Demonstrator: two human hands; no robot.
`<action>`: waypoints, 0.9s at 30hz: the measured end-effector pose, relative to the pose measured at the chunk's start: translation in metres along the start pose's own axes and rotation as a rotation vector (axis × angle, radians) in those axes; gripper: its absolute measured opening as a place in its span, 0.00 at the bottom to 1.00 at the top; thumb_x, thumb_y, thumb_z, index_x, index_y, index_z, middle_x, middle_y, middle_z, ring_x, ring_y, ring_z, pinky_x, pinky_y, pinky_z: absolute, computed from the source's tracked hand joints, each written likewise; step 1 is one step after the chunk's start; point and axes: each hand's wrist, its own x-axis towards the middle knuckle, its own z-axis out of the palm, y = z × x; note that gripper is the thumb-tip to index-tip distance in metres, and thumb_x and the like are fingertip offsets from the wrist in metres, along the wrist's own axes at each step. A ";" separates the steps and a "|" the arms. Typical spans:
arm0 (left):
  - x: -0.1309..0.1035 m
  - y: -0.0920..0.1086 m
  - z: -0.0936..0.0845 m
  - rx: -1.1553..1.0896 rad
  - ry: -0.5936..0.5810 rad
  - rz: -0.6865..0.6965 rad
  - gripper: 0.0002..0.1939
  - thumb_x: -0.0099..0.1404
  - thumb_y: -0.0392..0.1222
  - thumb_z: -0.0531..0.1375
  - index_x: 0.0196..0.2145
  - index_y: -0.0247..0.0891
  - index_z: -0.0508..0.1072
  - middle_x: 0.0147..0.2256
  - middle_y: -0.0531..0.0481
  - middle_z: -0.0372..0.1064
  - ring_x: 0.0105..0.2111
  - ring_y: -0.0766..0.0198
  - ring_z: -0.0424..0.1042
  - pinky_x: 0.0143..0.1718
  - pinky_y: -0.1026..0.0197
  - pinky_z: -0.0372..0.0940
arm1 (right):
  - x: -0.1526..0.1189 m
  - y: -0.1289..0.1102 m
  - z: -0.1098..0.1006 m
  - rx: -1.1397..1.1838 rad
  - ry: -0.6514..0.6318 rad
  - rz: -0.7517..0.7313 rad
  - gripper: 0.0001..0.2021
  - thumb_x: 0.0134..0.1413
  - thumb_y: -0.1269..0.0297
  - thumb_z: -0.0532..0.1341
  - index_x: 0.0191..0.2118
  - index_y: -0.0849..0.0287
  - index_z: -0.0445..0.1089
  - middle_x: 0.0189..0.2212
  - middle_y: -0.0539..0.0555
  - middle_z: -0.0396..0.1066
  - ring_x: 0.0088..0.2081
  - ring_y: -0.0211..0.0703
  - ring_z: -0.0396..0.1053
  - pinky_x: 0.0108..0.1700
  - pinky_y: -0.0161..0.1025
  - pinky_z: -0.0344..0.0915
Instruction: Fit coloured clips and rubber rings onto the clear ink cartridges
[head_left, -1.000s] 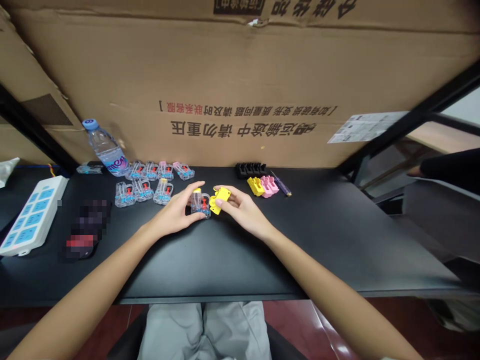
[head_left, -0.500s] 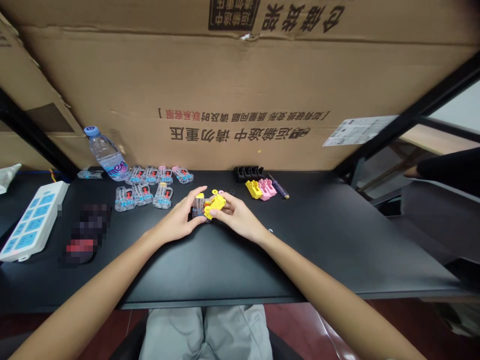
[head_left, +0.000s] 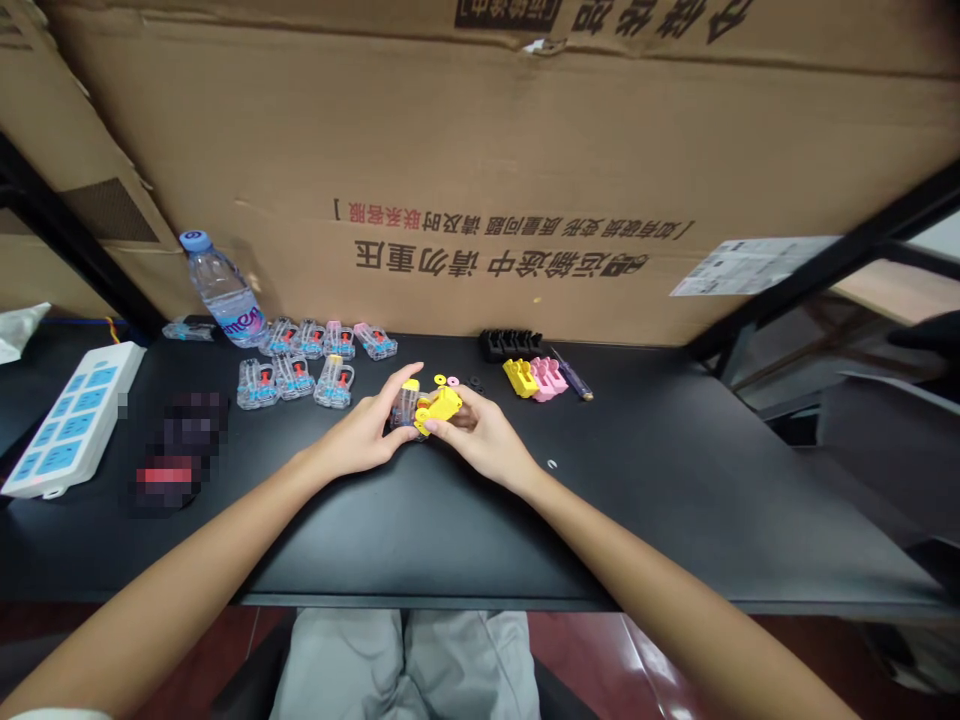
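Note:
My left hand holds a clear plastic case with a yellow top between thumb and fingers. Beside it, my right hand grips a yellow plastic part against the case's right side. Small yellow and pink rings lie just behind my hands. Further back and right are a yellow clip piece, a pink one and a black one. Similar clear cases stand in two rows at the left. My fingers partly hide how the two held parts meet.
A water bottle leans near the cardboard at the back left. A white power strip and a blurred dark object lie at the left. A screwdriver is at the back right, and a small pale ring lies right of my hands.
The camera view has shifted slightly, so the table items appear a little further right. Both hands keep hold of the same parts, with little visible movement between them.

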 end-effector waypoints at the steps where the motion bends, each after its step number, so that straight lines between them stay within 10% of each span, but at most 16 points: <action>1: 0.000 0.000 0.000 0.001 -0.001 0.001 0.46 0.71 0.40 0.64 0.78 0.46 0.45 0.55 0.40 0.78 0.49 0.50 0.81 0.56 0.46 0.73 | -0.001 0.000 0.001 -0.006 0.005 0.001 0.25 0.55 0.47 0.75 0.51 0.56 0.74 0.50 0.59 0.82 0.50 0.55 0.81 0.56 0.52 0.77; 27: 0.001 -0.001 -0.008 -0.048 -0.099 -0.027 0.45 0.71 0.38 0.63 0.78 0.48 0.46 0.58 0.42 0.76 0.56 0.49 0.79 0.63 0.44 0.68 | 0.002 -0.006 -0.009 0.020 -0.061 0.064 0.24 0.54 0.49 0.76 0.49 0.56 0.73 0.42 0.55 0.80 0.43 0.50 0.81 0.51 0.48 0.79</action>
